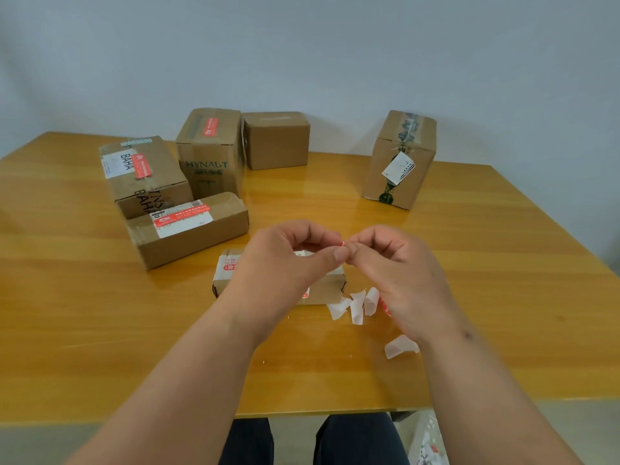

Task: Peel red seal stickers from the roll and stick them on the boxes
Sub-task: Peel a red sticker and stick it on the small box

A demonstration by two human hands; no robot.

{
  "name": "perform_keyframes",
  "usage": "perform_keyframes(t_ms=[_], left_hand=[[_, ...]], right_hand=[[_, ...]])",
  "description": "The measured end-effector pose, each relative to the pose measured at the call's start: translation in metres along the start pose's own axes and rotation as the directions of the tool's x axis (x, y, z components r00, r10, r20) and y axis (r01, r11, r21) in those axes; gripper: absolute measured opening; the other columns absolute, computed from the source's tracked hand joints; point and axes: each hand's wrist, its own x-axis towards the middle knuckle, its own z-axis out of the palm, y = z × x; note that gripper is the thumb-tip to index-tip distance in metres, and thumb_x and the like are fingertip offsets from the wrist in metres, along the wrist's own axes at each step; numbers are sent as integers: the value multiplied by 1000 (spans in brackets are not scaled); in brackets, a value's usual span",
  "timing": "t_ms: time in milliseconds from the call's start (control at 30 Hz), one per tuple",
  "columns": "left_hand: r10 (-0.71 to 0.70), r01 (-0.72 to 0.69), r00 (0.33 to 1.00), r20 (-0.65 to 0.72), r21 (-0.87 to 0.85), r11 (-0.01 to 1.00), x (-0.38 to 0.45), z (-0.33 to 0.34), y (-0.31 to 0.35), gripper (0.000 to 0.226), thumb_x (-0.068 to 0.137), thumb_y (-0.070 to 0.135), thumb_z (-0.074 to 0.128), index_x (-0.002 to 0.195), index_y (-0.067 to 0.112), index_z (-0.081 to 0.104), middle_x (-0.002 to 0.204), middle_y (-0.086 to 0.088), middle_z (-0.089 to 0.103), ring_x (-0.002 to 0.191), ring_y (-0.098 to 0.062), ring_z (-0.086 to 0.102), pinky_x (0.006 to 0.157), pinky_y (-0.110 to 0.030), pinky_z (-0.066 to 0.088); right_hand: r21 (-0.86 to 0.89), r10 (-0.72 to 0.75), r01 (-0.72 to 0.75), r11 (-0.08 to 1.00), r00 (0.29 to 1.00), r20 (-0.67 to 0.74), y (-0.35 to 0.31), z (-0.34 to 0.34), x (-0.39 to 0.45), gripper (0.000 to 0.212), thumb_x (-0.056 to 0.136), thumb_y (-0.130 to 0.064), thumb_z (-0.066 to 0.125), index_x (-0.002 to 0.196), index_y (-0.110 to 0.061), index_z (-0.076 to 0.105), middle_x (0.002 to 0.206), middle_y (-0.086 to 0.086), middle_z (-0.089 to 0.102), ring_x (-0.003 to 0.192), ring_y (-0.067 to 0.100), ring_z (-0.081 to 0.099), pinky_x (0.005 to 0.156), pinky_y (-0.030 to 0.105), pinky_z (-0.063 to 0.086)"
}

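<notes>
Left hand (pixel 288 260) and right hand (pixel 399 270) meet fingertip to fingertip, both pinching a red seal sticker (pixel 342 243) just above the small box (pixel 231 273), which lies directly below-behind them, long axis left-right, left hand nearer.

Both hands meet above the wooden table (pixel 100 297), fingertips together. The left hand (pixel 288 260) and the right hand (pixel 396 273) each pinch a small red sticker (pixel 342 243) between thumb and forefinger. Directly beneath the left hand sits a small cardboard box (pixel 228 273). Curled white backing scraps (pixel 355 305) lie under and just left of the right hand, with another scrap (pixel 399 346) beside the right wrist. Beyond the left hand stand four boxes; three carry red seals (pixel 181 220). A tall box (pixel 399 159) stands beyond the right hand.
</notes>
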Motion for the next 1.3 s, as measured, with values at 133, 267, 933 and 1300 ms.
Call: perform_keyframes(t_ms=[133, 267, 933, 1300], left_hand=[[-11, 12, 999, -43, 33, 999, 1, 1, 1, 7, 83, 29, 75, 81, 23, 76, 81, 1, 74, 78, -18, 67, 72, -31, 55], [-63, 62, 997, -50, -35, 997, 3, 0, -1, 8, 86, 22, 71, 79, 18, 75, 78, -5, 72, 70, -11, 59, 69, -28, 48], [5, 1, 1000, 16, -388, 922, 8, -26, -6, 2, 77, 13, 65, 79, 13, 66, 77, -9, 69, 76, -20, 63, 79, -31, 45], [180, -131, 967, 180, -253, 959, 7, -34, -3, 14, 65, 24, 69, 75, 18, 77, 76, -9, 71, 77, -21, 65, 79, -32, 50]], right_hand=[[-89, -35, 36, 995, 999, 7, -4, 1, -3, 13, 88, -21, 65, 78, -15, 69, 76, 5, 67, 62, 18, 56, 49, 12, 38], [-144, -47, 47, 988, 999, 7, -4, -2, -3, 13, 88, -14, 62, 77, -12, 68, 68, -3, 64, 52, 3, 48, 45, 9, 36], [-966, -4, 73, 248, 997, 75, 12, -31, 2, 10, 78, -27, 51, 72, -27, 60, 81, -13, 55, 102, 16, 40, 100, 43, 7], [-824, -103, 42, 564, 994, -20, 3, -20, 13, 24, 88, -26, 45, 80, -29, 67, 90, -12, 58, 88, 10, 50, 95, 36, 27]])
